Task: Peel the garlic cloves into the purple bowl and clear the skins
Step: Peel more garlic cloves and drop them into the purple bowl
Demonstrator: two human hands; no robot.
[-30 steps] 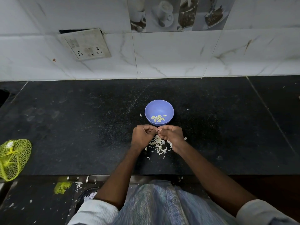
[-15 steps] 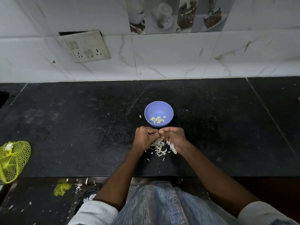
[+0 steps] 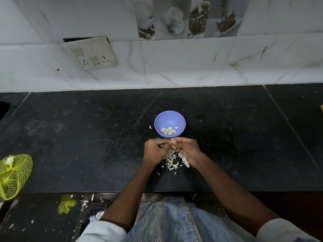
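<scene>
A small purple bowl [image 3: 169, 119] stands on the black counter and holds several peeled garlic cloves [image 3: 168, 130]. Just in front of it my left hand [image 3: 156, 151] and my right hand [image 3: 187, 149] meet, fingertips together, pinching one small garlic clove [image 3: 171, 142] between them. Most of the clove is hidden by my fingers. A heap of white garlic skins [image 3: 172, 160] lies on the counter under and between my wrists.
A yellow mesh bag [image 3: 13, 173] lies at the counter's left front edge. Stray skin flakes [image 3: 150, 127] sit beside the bowl. The tiled wall with a socket plate [image 3: 90, 53] rises behind. More scraps and yellow mesh [image 3: 66, 206] lie on the floor below.
Both hands stay together in front of the bowl, working the clove with small finger movements. The view has shifted slightly. The bowl and skins have not moved.
</scene>
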